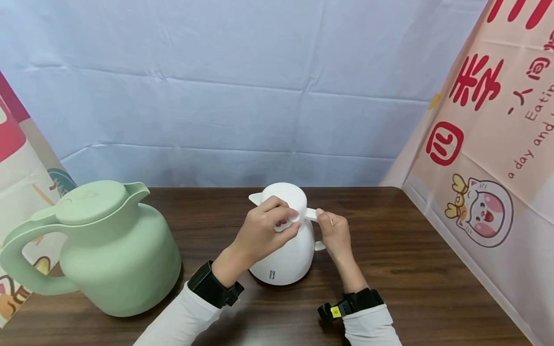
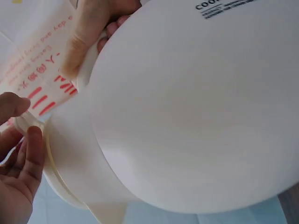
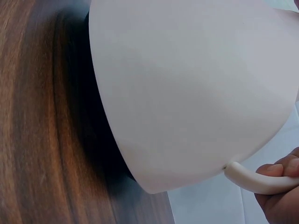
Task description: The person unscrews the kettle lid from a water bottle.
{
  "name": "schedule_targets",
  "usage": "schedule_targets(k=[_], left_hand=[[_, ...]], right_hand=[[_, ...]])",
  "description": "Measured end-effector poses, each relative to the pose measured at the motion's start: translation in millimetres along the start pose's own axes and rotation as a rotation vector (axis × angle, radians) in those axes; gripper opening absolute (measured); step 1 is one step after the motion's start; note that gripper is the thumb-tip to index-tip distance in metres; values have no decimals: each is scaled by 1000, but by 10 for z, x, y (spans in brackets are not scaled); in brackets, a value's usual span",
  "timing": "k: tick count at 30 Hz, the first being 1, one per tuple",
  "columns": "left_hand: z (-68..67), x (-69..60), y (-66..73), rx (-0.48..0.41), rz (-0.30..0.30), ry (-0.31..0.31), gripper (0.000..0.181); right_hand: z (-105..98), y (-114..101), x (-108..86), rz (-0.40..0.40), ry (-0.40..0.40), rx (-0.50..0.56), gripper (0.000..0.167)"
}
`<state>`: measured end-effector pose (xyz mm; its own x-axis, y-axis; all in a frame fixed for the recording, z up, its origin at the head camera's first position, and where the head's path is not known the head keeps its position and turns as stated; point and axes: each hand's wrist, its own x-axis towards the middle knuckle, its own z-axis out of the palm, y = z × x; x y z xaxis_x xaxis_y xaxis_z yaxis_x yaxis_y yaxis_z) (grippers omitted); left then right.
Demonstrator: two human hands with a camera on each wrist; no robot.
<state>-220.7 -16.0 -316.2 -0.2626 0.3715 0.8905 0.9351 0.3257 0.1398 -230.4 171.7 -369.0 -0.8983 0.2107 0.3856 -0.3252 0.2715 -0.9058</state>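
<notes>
A white thermos jug [image 1: 281,262] stands upright on the table, its spout pointing left. My left hand [image 1: 261,230] reaches across the front of its neck. In the left wrist view, the thumb and fingers of that hand pinch a small tab [image 2: 29,120] at the edge of the round lid [image 1: 287,192]. The lid appears seated on the neck. On the jug's right side, my right hand [image 1: 336,235] grips the handle [image 1: 319,245], thumb near its top. The right wrist view shows fingers curled round the handle's lower curve [image 3: 254,181].
A larger pale green thermos jug [image 1: 121,259] stands at the left, handle to the left and spout to the right. The brown wooden table [image 1: 411,278] ends at a pale blue cloth [image 1: 233,120]. A printed cloth [image 1: 484,144] hangs along the right side.
</notes>
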Motion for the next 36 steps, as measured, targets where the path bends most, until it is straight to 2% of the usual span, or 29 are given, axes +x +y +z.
schedule_targets(k=[5, 9, 12, 21, 27, 31, 36], left_hand=[[58, 65, 66, 91, -28, -8, 7], [87, 101, 95, 174, -23, -12, 7], [103, 113, 99, 200, -24, -23, 6], [90, 119, 108, 197, -43, -46, 8], [-13, 128, 124, 157, -69, -115, 16], [-89, 126, 130, 165, -81, -173, 16], [-140, 115, 137, 174, -85, -208, 17]], right_hand=[[-16, -269, -77, 11, -22, 2, 42], [-13, -275, -75, 6, -27, 11, 42], [-11, -280, -76, 6, -33, 20, 42], [-17, -282, -85, 15, -33, 24, 42], [-18, -278, -81, 16, -32, 12, 42], [-17, -275, -80, 19, -31, 12, 42], [-15, -271, -82, 16, -27, 9, 42]])
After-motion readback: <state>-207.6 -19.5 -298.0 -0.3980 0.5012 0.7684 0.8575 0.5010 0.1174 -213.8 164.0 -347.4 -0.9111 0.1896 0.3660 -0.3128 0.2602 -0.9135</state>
